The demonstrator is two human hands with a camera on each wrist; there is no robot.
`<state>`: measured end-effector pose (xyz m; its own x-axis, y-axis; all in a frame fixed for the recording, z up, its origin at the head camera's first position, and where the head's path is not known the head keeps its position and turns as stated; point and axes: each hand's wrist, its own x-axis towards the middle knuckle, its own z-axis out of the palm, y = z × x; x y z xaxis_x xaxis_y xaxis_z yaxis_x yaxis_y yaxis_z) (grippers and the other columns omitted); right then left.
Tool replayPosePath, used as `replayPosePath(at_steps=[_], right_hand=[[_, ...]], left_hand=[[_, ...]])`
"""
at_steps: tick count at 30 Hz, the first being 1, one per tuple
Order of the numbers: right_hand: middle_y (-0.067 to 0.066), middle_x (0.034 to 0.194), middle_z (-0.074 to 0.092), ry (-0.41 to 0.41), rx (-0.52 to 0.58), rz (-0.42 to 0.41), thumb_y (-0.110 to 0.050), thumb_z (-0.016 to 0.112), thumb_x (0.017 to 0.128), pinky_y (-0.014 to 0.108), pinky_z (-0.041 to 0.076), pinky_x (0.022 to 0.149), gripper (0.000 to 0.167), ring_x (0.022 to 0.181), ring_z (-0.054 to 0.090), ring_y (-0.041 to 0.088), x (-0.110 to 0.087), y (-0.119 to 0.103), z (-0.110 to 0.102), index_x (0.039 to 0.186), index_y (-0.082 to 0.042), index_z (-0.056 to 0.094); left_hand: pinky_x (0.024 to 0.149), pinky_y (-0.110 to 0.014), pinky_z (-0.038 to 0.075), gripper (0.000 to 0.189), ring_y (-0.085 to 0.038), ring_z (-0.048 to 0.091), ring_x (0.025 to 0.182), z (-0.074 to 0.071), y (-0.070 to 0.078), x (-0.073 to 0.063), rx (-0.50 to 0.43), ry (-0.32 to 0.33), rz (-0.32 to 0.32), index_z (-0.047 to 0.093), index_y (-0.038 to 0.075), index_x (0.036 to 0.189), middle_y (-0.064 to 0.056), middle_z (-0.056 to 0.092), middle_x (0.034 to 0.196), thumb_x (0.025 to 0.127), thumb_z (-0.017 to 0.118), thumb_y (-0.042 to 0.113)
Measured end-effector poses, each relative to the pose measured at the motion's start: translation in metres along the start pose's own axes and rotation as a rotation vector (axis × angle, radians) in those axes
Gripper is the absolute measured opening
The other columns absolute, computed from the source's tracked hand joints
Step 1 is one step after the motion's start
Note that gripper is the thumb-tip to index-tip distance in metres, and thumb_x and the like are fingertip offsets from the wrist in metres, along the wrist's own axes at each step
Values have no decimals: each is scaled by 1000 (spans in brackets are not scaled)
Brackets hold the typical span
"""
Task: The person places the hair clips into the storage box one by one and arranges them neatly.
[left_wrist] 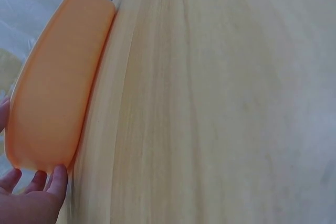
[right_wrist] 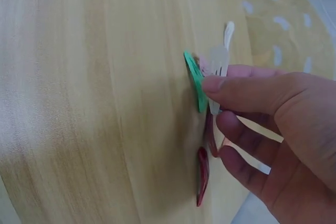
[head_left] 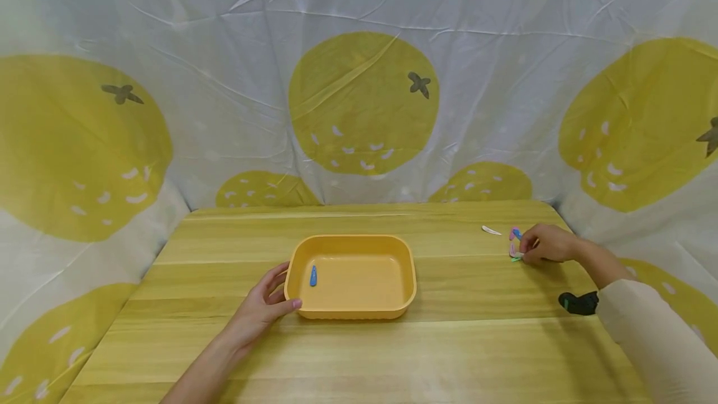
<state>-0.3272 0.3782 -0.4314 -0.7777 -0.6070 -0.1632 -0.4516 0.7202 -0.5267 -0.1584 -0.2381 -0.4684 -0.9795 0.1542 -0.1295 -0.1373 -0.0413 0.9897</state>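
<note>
My left hand [head_left: 259, 305] grips the left end of a yellow plastic basin [head_left: 359, 315], thumb over the rim and fingers along the outer wall. Inside that basin lies a blue snap hair clip [head_left: 313, 275]. On the right side of the table, my right hand [head_left: 546, 245] pinches a white snap hair clip [right_wrist: 218, 66] between thumb and forefinger. Around its fingertips are a green hair clip [right_wrist: 196, 82], a dark red one [right_wrist: 203, 177], and pink and blue ones [head_left: 517, 234] partly hidden by the hand.
Another white hair clip [head_left: 490, 230] lies apart, left of the cluster. A black cloth-like item [head_left: 578, 303] with a green mark sits near the right sleeve. The wooden table [head_left: 359, 360] meets a hanging fruit-print sheet [head_left: 477, 111] at its back and sides.
</note>
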Motion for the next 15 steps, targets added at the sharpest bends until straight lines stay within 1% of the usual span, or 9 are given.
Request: replayPosePath(at_steps=[4,9,12,15], right_hand=[[-3,82,66,14,11,-9,-3,73,92,30,48,65,10,67,57,13,-1,-6,-4,85,-7,69],[-4,78,63,42,-20,-19,-2,74,91,30,47,66,13,69,55,10,0,-12,-7,84,-8,64],[-2,74,62,35,17,-4,0,72,91,29,47,62,12,65,56,13,2,-15,-9,86,-5,62],[3,74,63,4,99,29,2,69,92,31,49,59,8,62,58,19,3,-17,-11,95,1,62]], left_hand=[[97,-30,51,84,-43,41,141,1,0,0,-6,1,-2,29,8,161,-20,33,161,91,75,-4],[97,-30,51,84,-43,41,141,1,0,0,-12,-2,2,29,8,161,-21,33,161,91,75,-4],[97,-30,51,85,-44,40,142,0,0,0,-16,-2,3,29,7,160,-21,32,161,91,75,-4],[97,-30,51,85,-44,40,142,0,0,0,-20,1,4,29,7,160,-21,33,161,91,76,-4]])
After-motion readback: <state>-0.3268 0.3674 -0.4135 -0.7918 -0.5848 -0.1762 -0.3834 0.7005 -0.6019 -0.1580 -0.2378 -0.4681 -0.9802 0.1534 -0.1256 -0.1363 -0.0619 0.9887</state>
